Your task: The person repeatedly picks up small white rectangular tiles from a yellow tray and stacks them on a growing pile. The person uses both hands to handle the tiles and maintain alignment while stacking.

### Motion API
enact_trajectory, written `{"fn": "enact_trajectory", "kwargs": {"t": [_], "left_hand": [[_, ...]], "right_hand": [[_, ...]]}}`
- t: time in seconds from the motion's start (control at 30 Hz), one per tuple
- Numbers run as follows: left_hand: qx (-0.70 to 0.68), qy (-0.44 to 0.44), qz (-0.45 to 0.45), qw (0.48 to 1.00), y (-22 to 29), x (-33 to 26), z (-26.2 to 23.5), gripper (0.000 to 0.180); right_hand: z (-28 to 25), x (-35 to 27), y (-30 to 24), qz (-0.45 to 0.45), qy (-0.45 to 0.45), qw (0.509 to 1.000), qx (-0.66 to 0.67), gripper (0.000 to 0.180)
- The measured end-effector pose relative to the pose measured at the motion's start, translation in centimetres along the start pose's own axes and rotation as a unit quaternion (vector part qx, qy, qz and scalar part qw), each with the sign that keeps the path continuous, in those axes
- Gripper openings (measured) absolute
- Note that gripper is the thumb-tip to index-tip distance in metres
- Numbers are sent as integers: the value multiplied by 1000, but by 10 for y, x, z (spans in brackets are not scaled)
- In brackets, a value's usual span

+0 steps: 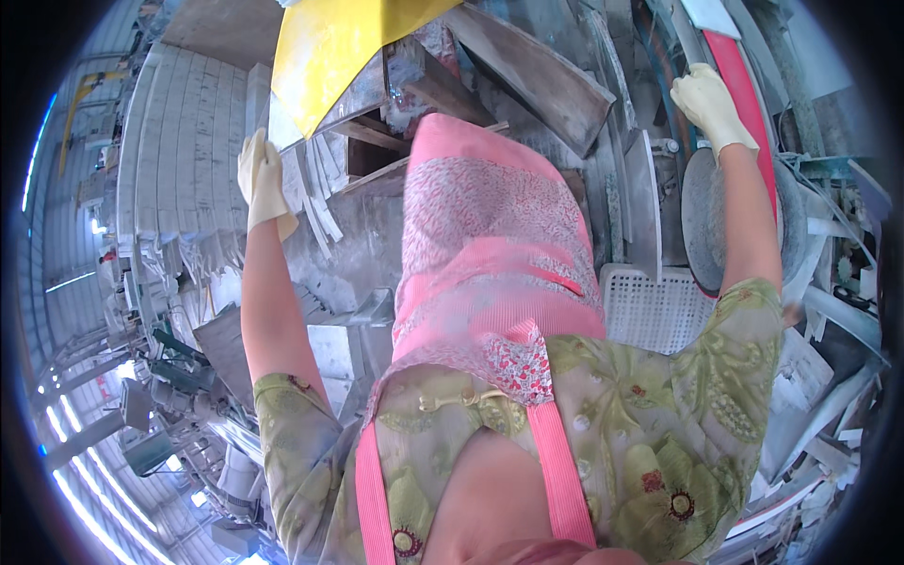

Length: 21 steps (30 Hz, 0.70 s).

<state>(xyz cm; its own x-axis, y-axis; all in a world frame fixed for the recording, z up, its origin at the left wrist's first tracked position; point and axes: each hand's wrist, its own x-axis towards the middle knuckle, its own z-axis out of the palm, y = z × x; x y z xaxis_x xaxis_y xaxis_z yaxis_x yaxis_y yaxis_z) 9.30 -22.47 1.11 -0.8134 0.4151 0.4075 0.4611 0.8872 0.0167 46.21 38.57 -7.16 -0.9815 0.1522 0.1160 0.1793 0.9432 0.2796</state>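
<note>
My left hand [259,176], in a cream rubber glove, is at the left beside a tall stack of long grey-white strips [179,132]. Its fingers are bent and pressed together; what they grip, if anything, is hidden. Far to the right, my right hand [708,106] wears a matching glove. It is closed like a fist next to a red band [739,89] on a machine, and its contents do not show. A bright yellow sheet [330,56] slopes down at the top, to the right of my left hand.
Dusty boards [541,75] lean at the top centre. A round grey disc [702,217] stands below my right hand, with a perforated white crate [650,306] near my pink apron [499,245]. Loose narrow strips [320,202] hang beside my left wrist. Machinery fills the far left.
</note>
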Motion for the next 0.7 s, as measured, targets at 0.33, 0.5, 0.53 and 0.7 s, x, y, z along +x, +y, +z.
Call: {"fn": "enact_trajectory", "kwargs": {"t": [0.33,0.5,0.53,0.7], "left_hand": [[-47,26,19,998,26,10,-6,37],[-429,2,-219,877,80,22,3,35],[-324,44,-190,926,90,31,9,33],[-67,146,5,987,101,66,51,25]], "right_hand": [[25,-4,12,0,38,999,31,25],[34,-4,16,-40,52,994,89,14],[31,-7,18,-35,57,994,85,14],[31,-4,28,-115,104,982,-108,19]]}}
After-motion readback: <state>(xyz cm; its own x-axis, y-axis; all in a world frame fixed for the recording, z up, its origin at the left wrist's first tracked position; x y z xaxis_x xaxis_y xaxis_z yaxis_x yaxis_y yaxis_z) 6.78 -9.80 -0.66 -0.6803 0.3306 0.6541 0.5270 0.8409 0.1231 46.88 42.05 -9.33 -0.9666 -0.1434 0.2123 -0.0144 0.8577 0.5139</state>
